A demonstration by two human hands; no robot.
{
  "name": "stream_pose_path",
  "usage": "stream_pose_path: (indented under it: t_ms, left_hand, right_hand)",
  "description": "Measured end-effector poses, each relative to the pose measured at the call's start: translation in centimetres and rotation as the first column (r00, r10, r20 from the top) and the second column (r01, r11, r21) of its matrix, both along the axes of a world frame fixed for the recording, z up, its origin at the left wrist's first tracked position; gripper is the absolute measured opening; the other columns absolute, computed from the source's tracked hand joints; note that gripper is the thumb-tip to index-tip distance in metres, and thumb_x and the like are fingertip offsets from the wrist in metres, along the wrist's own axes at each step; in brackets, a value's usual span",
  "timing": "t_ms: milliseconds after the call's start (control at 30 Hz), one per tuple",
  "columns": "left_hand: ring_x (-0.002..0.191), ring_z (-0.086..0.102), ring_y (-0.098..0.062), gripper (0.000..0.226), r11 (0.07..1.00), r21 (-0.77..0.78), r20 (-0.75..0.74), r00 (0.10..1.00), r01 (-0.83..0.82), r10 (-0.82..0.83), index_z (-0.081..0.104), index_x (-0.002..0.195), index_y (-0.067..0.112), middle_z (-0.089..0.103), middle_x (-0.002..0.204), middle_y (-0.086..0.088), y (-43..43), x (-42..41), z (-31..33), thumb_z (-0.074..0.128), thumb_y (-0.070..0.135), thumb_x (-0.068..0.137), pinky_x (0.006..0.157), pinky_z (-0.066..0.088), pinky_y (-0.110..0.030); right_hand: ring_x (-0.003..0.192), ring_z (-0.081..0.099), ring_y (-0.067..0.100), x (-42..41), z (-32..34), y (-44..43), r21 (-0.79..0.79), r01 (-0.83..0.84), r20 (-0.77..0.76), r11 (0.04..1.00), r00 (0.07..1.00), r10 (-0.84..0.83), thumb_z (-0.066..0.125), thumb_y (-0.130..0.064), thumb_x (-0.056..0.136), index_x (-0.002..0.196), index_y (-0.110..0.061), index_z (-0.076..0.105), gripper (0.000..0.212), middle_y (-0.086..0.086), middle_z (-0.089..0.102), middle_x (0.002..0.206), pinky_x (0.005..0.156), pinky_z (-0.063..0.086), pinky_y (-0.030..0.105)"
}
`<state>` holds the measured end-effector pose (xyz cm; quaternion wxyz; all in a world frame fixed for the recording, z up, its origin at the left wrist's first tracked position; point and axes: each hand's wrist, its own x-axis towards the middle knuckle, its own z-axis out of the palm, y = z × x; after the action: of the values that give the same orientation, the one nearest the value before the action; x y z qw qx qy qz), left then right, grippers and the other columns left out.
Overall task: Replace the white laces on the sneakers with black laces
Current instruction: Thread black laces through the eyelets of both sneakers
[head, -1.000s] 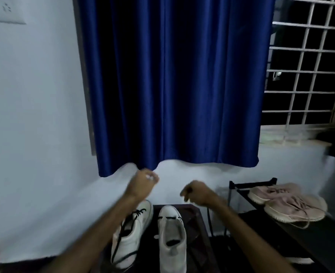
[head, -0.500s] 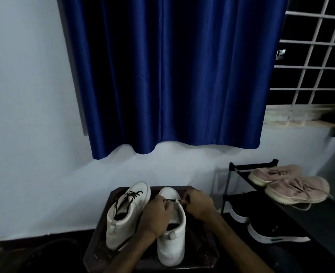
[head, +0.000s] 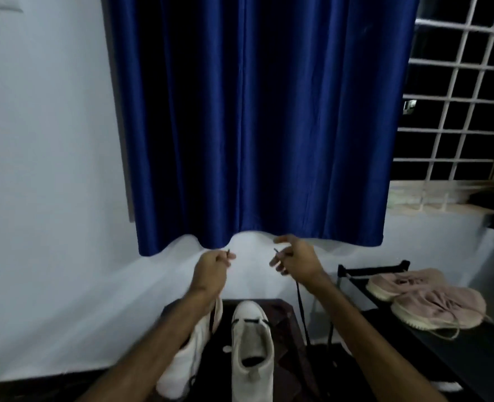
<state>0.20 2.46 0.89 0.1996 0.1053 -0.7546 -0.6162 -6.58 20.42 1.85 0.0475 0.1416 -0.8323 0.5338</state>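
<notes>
1. Since half a second ago, the left hand [head: 211, 269] and right hand [head: 298, 264] have lifted off the white sneaker [head: 253, 352], up to the hem of the blue curtain [head: 254, 126].
2. Each pinches one tip of the black lace [head: 300, 309].
3. Uneven pulling could leave one end short, or tug the light sneaker across the tabletop [head: 286, 320].
4. Sneaker stands below, between the forearms; lace crosses its lowest eyelets.

Left hand [head: 211, 268], right hand [head: 298, 264]: bare. Left forearm [head: 158, 338], right forearm [head: 364, 332]: bare along whole visible length, down to bottom edge of view. Fingers motion-blurred; fine detail on hands, wrists too soft to tell.
</notes>
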Motion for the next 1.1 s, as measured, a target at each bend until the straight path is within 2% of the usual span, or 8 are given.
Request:
stream_pose_path:
  t_ms: [100,167,267,333,500,733,933,1100]
  left_hand:
    - [0.057,0.041,-0.009,0.023,0.986,0.147,-0.177,0.983,0.076,-0.049,0.063,0.094,0.003,0.054,0.076,-0.002,-0.5,-0.6,9.9,0.042,0.003,0.101,0.041,0.037,-0.013]
    - [0.060,0.047,-0.007,0.019,0.979,0.139,-0.262,0.959,0.151,-0.110,0.067,0.092,0.007,0.057,0.076,0.000,-0.4,-0.3,16.1,0.049,0.005,0.099,0.048,0.045,-0.014]
    - [0.074,0.057,-0.003,0.014,0.977,0.073,-0.403,0.902,0.202,-0.156,0.069,0.090,0.014,0.064,0.083,0.006,0.4,1.8,24.7,0.058,0.007,0.095,0.074,0.053,-0.027]
    - [0.070,0.057,-0.001,0.012,0.981,0.031,-0.477,0.865,0.192,-0.155,0.071,0.092,0.016,0.066,0.082,0.008,0.9,2.8,28.7,0.061,0.010,0.094,0.078,0.052,-0.030]
    - [0.065,0.058,-0.003,0.007,0.997,-0.023,-0.593,0.802,0.074,-0.074,0.074,0.090,0.018,0.073,0.083,0.004,1.5,3.4,33.2,0.070,0.013,0.088,0.057,0.048,-0.017]
    - [0.064,0.059,-0.001,0.008,0.998,-0.060,-0.649,0.759,0.006,-0.043,0.075,0.093,0.013,0.075,0.088,0.002,2.3,4.4,36.9,0.071,0.014,0.087,0.054,0.044,-0.013]
    - [0.060,0.059,-0.001,0.007,0.993,-0.117,-0.673,0.738,-0.028,-0.058,0.075,0.090,0.013,0.075,0.084,0.001,2.8,4.7,38.5,0.068,0.012,0.089,0.048,0.042,-0.010]
    - [0.061,0.061,-0.001,0.008,0.991,-0.132,-0.674,0.736,-0.038,-0.061,0.074,0.095,0.013,0.075,0.084,0.001,2.6,4.9,38.3,0.069,0.013,0.089,0.049,0.043,-0.011]
  right_hand:
    - [0.056,0.061,0.015,1.0,9.2,-1.4,-0.300,-0.098,-0.054,0.949,0.995,0.086,0.049,0.001,0.098,0.093,-0.004,0.056,0.009,0.015,0.069,0.076,0.052,0.052,0.022]
    - [0.063,0.062,0.016,1.9,15.0,-2.2,-0.372,-0.164,-0.110,0.914,0.985,0.132,0.053,-0.004,0.097,0.088,-0.007,0.058,0.012,0.011,0.072,0.081,0.055,0.052,0.024]
    - [0.071,0.058,0.011,4.1,23.4,-3.0,-0.429,-0.193,-0.203,0.883,0.973,0.114,0.061,-0.011,0.093,0.085,-0.014,0.065,0.009,0.003,0.069,0.086,0.061,0.050,0.026]
    - [0.075,0.054,0.008,5.6,27.6,-3.3,-0.455,-0.183,-0.248,0.871,0.966,0.073,0.065,-0.015,0.090,0.090,-0.017,0.069,0.005,-0.003,0.065,0.088,0.068,0.045,0.028]
    - [0.080,0.054,0.009,8.0,33.4,-3.4,-0.483,-0.194,-0.345,0.854,0.938,0.018,0.067,-0.018,0.089,0.097,-0.014,0.073,0.011,-0.006,0.065,0.085,0.067,0.041,0.027]
    - [0.076,0.057,0.001,8.8,37.4,-2.2,-0.418,-0.183,-0.490,0.890,0.870,-0.051,0.065,-0.014,0.090,0.096,-0.011,0.075,0.012,-0.005,0.071,0.088,0.059,0.037,0.016]
    - [0.092,0.067,0.013,7.7,38.3,-2.4,-0.402,-0.175,-0.514,0.899,0.855,-0.063,0.069,-0.013,0.087,0.082,-0.016,0.076,0.009,-0.001,0.075,0.088,0.087,0.054,0.029]
    - [0.093,0.067,0.009,7.6,37.9,-2.7,-0.408,-0.175,-0.529,0.896,0.845,-0.076,0.071,-0.016,0.086,0.086,-0.017,0.076,0.005,-0.003,0.074,0.090,0.081,0.052,0.023]
